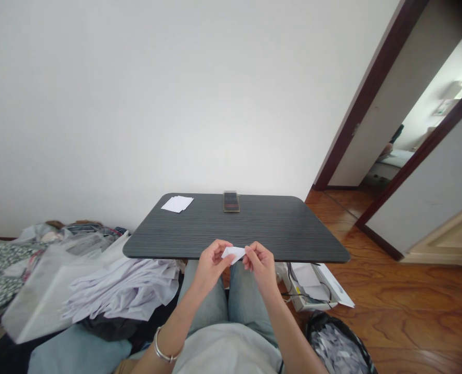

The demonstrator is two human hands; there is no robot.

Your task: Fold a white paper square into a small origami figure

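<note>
A small folded piece of white paper [235, 253], roughly triangular, is held up at the near edge of the dark table [270, 228]. My left hand [212, 262] pinches its left end between thumb and fingers. At the pointed right end, the fingertips of my right hand [260, 261] are closed on it as well. Toward the table's far left corner lies a short stack of white paper sheets [177, 203]. Near the back edge, at the middle, rests a dark rectangular object with a clear rim [231, 201]; I cannot tell its kind.
On the left are heaped clothes and white cloth [125, 291]. Below the table's right end stands a white box [316, 298] with papers and cables. A black bag [338, 343] of greyish scraps sits on the wooden floor [406, 311]. A white wall [157, 93] rises behind the table.
</note>
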